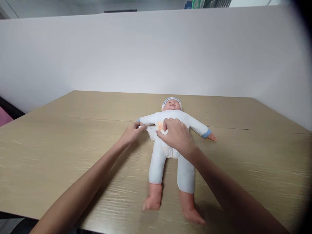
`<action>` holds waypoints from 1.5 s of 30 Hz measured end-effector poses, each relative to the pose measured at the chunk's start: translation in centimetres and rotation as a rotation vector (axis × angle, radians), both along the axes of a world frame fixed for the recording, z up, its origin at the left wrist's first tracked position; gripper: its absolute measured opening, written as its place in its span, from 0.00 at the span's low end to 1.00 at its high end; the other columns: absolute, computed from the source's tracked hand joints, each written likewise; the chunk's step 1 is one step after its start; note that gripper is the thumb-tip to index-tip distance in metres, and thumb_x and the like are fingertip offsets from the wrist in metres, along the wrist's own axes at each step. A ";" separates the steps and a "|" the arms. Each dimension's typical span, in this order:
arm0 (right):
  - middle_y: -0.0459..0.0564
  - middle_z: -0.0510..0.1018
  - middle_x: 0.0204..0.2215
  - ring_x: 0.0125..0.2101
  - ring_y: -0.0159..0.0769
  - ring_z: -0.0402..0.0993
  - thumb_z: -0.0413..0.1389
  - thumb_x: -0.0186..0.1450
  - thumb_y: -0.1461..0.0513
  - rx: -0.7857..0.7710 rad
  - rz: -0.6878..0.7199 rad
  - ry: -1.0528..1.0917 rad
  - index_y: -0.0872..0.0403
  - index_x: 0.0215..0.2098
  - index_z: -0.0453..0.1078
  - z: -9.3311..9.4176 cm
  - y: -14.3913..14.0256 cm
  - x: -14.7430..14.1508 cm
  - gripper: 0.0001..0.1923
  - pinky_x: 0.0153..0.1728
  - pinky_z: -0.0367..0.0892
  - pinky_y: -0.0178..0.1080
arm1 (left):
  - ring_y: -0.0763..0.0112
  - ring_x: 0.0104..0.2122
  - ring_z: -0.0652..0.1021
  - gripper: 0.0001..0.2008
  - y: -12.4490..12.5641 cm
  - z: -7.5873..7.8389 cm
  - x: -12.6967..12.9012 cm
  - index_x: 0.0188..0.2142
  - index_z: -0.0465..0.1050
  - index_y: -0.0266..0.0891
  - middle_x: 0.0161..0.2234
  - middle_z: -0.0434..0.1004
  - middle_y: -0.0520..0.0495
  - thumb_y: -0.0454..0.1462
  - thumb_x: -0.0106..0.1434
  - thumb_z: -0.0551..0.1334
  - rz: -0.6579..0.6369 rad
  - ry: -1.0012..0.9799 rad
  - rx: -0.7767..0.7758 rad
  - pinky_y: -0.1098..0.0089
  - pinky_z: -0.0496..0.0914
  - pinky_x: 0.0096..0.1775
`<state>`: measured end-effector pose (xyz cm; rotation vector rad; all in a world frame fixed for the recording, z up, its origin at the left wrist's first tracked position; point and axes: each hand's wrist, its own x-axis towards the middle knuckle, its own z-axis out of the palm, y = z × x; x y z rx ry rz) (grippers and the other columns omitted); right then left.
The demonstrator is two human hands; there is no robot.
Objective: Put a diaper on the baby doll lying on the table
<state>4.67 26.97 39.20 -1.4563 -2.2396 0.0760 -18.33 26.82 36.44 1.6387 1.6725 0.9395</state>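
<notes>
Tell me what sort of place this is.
It looks like an indoor workspace, perhaps a partitioned booth; the building itself can't be told. A wood-grain table is bordered by a white partition, and a baby doll lies on the table.

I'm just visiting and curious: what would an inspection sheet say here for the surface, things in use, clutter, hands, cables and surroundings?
Surface: wood-look table, a seam running across it.
Job's things: doll in white, lying face up, feet toward the camera; white diaper at its middle, one side flap spread out.
Clutter: green item beyond the wall, partly cut off.
Hands: left hand pinches the flap; right hand is over the doll's front, grip unclear.
Cables: nothing seen.
Surroundings: white wall behind the table.
</notes>
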 end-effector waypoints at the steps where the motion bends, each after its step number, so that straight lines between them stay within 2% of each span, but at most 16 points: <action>1: 0.50 0.81 0.38 0.42 0.45 0.74 0.64 0.71 0.54 -0.008 0.001 -0.007 0.50 0.34 0.66 0.1 0.0 0.0 0.14 0.37 0.54 0.43 | 0.68 0.30 0.69 0.21 0.4 0.6 0.6 0.29 0.68 0.42 0.28 0.70 0.52 0.55 0.66 0.65 -0.024 -0.089 0.000 0.66 0.61 0.37; 4: 0.50 0.81 0.37 0.41 0.44 0.74 0.64 0.72 0.51 -0.026 0.025 0.015 0.50 0.33 0.66 0.2 0.1 0.2 0.17 0.36 0.53 0.42 | 0.70 0.30 0.67 0.21 1.3 1.9 3.3 0.30 0.71 0.40 0.28 0.69 0.53 0.55 0.64 0.69 -0.145 -0.243 -0.012 0.67 0.59 0.36; 6: 0.49 0.81 0.35 0.40 0.44 0.75 0.64 0.72 0.50 -0.035 0.039 0.037 0.50 0.32 0.65 0.1 0.2 0.5 0.18 0.35 0.53 0.42 | 0.70 0.30 0.66 0.21 1.6 2.2 5.0 0.31 0.73 0.40 0.29 0.70 0.52 0.54 0.67 0.68 -0.259 -0.281 -0.025 0.66 0.59 0.35; 11: 0.50 0.82 0.36 0.39 0.42 0.75 0.59 0.76 0.51 -0.045 0.067 0.034 0.51 0.32 0.67 0.0 0.7 1.0 0.18 0.33 0.50 0.42 | 0.68 0.32 0.70 0.27 2.3 0.9 5.7 0.35 0.75 0.39 0.32 0.72 0.49 0.58 0.76 0.57 -0.432 -0.477 -0.016 0.66 0.65 0.38; 15: 0.50 0.81 0.34 0.34 0.39 0.72 0.49 0.81 0.57 -0.072 0.018 0.064 0.51 0.30 0.66 0.0 1.0 0.9 0.20 0.32 0.47 0.43 | 0.71 0.32 0.71 0.21 2.8 -1.0 4.7 0.44 0.70 0.43 0.34 0.72 0.52 0.57 0.71 0.68 -0.336 -0.546 0.063 0.68 0.66 0.37; 18: 0.48 0.78 0.31 0.30 0.36 0.65 0.52 0.79 0.57 -0.098 -0.003 0.115 0.51 0.27 0.63 0.0 1.0 0.9 0.20 0.32 0.46 0.42 | 0.69 0.37 0.74 0.25 2.8 -2.3 4.9 0.50 0.70 0.43 0.42 0.76 0.49 0.57 0.68 0.72 -0.238 -0.475 0.132 0.69 0.67 0.38; 21: 0.46 0.73 0.29 0.27 0.35 0.58 0.56 0.76 0.57 -0.068 -0.044 0.182 0.50 0.27 0.58 -0.4 1.0 1.0 0.19 0.32 0.45 0.42 | 0.70 0.36 0.73 0.26 2.9 -3.1 5.3 0.45 0.72 0.41 0.40 0.75 0.49 0.60 0.67 0.71 -0.245 -0.481 0.136 0.68 0.67 0.37; 24: 0.43 0.70 0.29 0.28 0.35 0.57 0.57 0.69 0.65 -0.025 -0.051 0.284 0.49 0.30 0.55 -0.8 1.4 1.3 0.14 0.32 0.46 0.41 | 0.71 0.32 0.69 0.27 3.0 -3.8 5.6 0.41 0.71 0.41 0.34 0.70 0.53 0.61 0.67 0.71 -0.228 -0.542 0.123 0.69 0.64 0.35; 28: 0.42 0.68 0.30 0.30 0.36 0.61 0.51 0.64 0.73 0.033 -0.001 0.454 0.48 0.33 0.53 -0.6 1.4 1.9 0.15 0.34 0.52 0.39 | 0.68 0.37 0.72 0.23 2.1 -3.6 6.2 0.45 0.71 0.42 0.40 0.74 0.49 0.57 0.69 0.70 -0.051 -0.521 0.223 0.67 0.67 0.39; 30: 0.43 0.68 0.31 0.31 0.36 0.63 0.50 0.65 0.73 0.093 0.056 0.506 0.48 0.34 0.53 -0.1 -0.2 2.4 0.14 0.35 0.55 0.39 | 0.66 0.40 0.74 0.19 0.3 -2.8 6.8 0.47 0.70 0.43 0.43 0.75 0.48 0.55 0.75 0.65 0.062 -0.480 0.305 0.65 0.69 0.43; 32: 0.43 0.69 0.32 0.32 0.36 0.65 0.51 0.69 0.71 0.128 0.136 0.531 0.48 0.35 0.55 0.4 -3.1 3.1 0.12 0.36 0.59 0.39 | 0.65 0.42 0.74 0.16 -2.5 -1.6 7.3 0.46 0.71 0.43 0.43 0.76 0.47 0.52 0.80 0.58 0.076 -0.399 0.382 0.63 0.68 0.46; 33: 0.44 0.70 0.33 0.32 0.36 0.67 0.52 0.70 0.69 0.117 0.185 0.532 0.48 0.35 0.57 0.5 -4.9 3.6 0.11 0.36 0.61 0.38 | 0.65 0.42 0.74 0.15 -4.2 -1.0 7.4 0.46 0.71 0.43 0.43 0.76 0.47 0.51 0.81 0.56 0.025 -0.332 0.415 0.63 0.68 0.47; 35: 0.45 0.74 0.37 0.35 0.36 0.73 0.56 0.73 0.66 -0.006 0.275 0.533 0.48 0.39 0.61 0.0 -8.5 4.9 0.08 0.37 0.67 0.37 | 0.64 0.42 0.73 0.13 -7.6 -0.1 7.5 0.45 0.73 0.43 0.42 0.78 0.47 0.47 0.82 0.56 -0.179 -0.128 0.447 0.61 0.67 0.47; 38: 0.46 0.79 0.41 0.36 0.35 0.77 0.58 0.73 0.63 -0.206 0.318 0.440 0.49 0.46 0.67 -2.1 -12.0 7.6 0.05 0.37 0.71 0.36 | 0.60 0.44 0.73 0.11 -11.1 0.3 6.9 0.44 0.77 0.44 0.41 0.82 0.47 0.43 0.81 0.58 -0.481 0.208 0.366 0.58 0.66 0.50; 41: 0.46 0.81 0.36 0.35 0.38 0.79 0.59 0.74 0.61 -0.175 0.211 0.356 0.49 0.43 0.72 -4.2 -11.7 10.1 0.00 0.39 0.70 0.38 | 0.56 0.46 0.74 0.11 -11.4 -0.2 6.2 0.44 0.79 0.45 0.42 0.84 0.46 0.45 0.80 0.61 -0.501 0.269 0.276 0.55 0.66 0.53; 45: 0.46 0.82 0.31 0.31 0.39 0.77 0.57 0.78 0.55 -0.119 0.101 0.269 0.49 0.38 0.75 -4.6 -9.4 10.8 0.11 0.34 0.63 0.40 | 0.59 0.38 0.79 0.13 -8.9 -0.8 6.1 0.44 0.75 0.44 0.36 0.83 0.47 0.50 0.73 0.69 -0.453 0.045 0.126 0.60 0.70 0.43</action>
